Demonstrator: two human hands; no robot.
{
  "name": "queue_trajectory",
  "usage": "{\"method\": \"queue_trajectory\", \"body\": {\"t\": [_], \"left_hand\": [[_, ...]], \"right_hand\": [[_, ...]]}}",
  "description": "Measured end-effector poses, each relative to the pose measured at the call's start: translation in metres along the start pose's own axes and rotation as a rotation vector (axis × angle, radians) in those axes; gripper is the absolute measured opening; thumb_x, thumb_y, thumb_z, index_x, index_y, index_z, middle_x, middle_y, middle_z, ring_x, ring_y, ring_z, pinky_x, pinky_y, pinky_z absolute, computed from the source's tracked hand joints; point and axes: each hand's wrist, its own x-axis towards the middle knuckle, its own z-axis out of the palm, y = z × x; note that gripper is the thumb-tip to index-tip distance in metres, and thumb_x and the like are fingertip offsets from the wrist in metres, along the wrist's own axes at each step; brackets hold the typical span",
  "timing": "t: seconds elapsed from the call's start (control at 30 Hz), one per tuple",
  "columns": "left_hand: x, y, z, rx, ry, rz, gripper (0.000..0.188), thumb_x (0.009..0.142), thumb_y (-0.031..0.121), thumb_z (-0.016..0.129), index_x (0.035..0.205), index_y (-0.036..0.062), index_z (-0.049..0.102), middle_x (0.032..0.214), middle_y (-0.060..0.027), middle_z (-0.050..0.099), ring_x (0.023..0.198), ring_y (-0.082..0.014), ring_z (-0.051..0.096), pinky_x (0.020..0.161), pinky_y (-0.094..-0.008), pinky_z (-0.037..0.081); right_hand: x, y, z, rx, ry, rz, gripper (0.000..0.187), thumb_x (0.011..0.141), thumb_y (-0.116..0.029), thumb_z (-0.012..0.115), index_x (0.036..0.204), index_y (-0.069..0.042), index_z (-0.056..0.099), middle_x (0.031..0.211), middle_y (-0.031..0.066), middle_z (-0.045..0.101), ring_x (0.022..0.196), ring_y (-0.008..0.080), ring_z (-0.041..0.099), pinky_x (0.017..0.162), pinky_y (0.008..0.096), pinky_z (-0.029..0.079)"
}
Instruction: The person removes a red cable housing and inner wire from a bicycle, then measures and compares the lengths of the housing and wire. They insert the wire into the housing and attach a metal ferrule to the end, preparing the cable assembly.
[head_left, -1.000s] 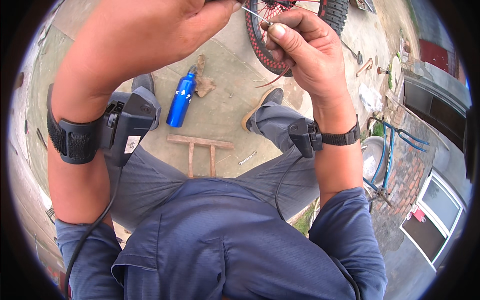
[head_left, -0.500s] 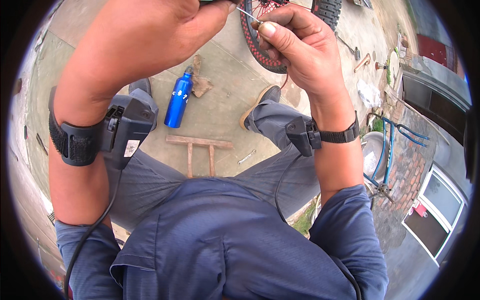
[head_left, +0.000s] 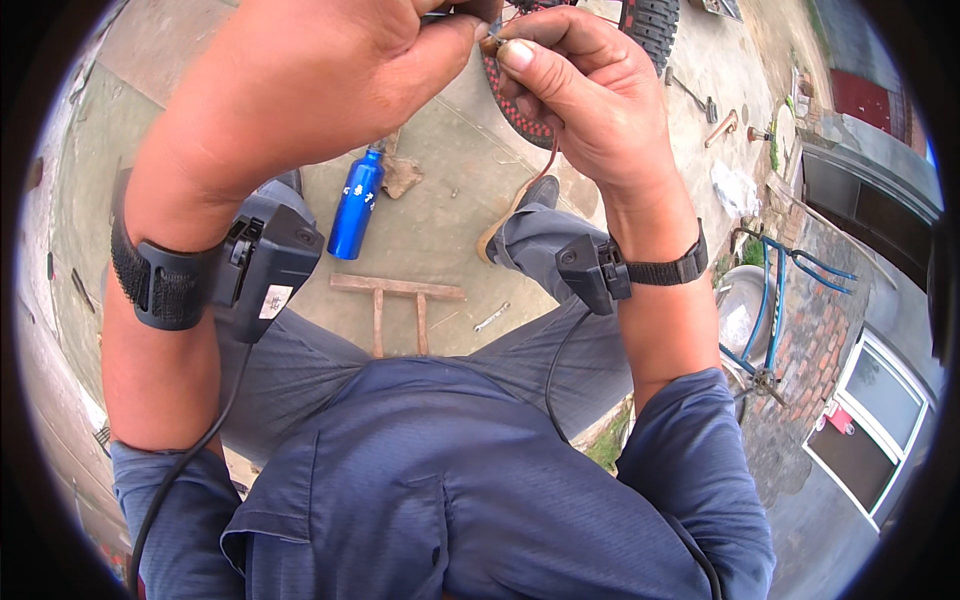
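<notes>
Close together at the top edge, my two hands pinch a thin metal cable [head_left: 493,37]. My left hand [head_left: 330,80] is closed, its thumb and finger by the cable's left side; part of this hand is cut off by the frame. Thumb and curled fingers of my right hand [head_left: 590,95] grip the cable's other side. From under the right hand hangs a reddish-brown cable housing [head_left: 552,160]. Behind the hands is a bicycle wheel [head_left: 520,118] with a black and red patterned rim.
On the concrete floor are a blue metal bottle [head_left: 356,205], a brown rag [head_left: 401,177], a small wooden stool [head_left: 397,287] and a wrench [head_left: 491,317]. A knobbly tyre [head_left: 651,30] stands at the top. At right are a white plastic bag [head_left: 736,190] and a blue bicycle frame [head_left: 778,300].
My hands have drawn closer together, the right one shifting slightly left and up. The bare length of cable between them looks shorter.
</notes>
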Motion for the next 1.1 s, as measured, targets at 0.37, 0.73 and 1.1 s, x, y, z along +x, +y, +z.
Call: {"method": "queue_trajectory", "body": {"t": [0.37, 0.73, 1.1], "left_hand": [[-0.003, -0.008, 0.006, -0.030, -0.007, -0.028, 0.008, 0.076, 0.004, 0.066, 0.084, 0.0061, 0.065, 0.073, -0.0139, 0.063, 0.068, -0.0359, 0.063, 0.058, -0.0410, 0.049], [-0.005, -0.006, -0.021, -0.081, 0.071, -0.262, 0.015, 0.087, 0.001, 0.069, 0.101, 0.0003, 0.066, 0.078, -0.0054, 0.062, 0.071, -0.0134, 0.058, 0.064, -0.0267, 0.048], [-0.009, -0.044, -0.031, -0.135, 0.352, -0.188, 0.013, 0.097, 0.004, 0.062, 0.108, -0.0033, 0.064, 0.093, -0.0006, 0.065, 0.087, -0.0060, 0.058, 0.078, -0.0224, 0.048]], "right_hand": [[0.001, -0.002, 0.000, 0.029, 0.055, -0.021, 0.014, 0.096, -0.013, 0.069, 0.102, -0.001, 0.066, 0.078, 0.0029, 0.066, 0.065, 0.0071, 0.059, 0.059, 0.0209, 0.047], [-0.005, -0.005, -0.023, 0.137, 0.105, -0.156, 0.019, 0.100, -0.016, 0.062, 0.111, 0.000, 0.066, 0.083, 0.0045, 0.064, 0.067, 0.0091, 0.055, 0.053, 0.0195, 0.038], [-0.010, -0.010, -0.042, 0.493, 0.105, -0.200, 0.023, 0.105, -0.019, 0.051, 0.113, -0.002, 0.064, 0.086, 0.0025, 0.056, 0.071, 0.0113, 0.045, 0.056, 0.0219, 0.035]]}}
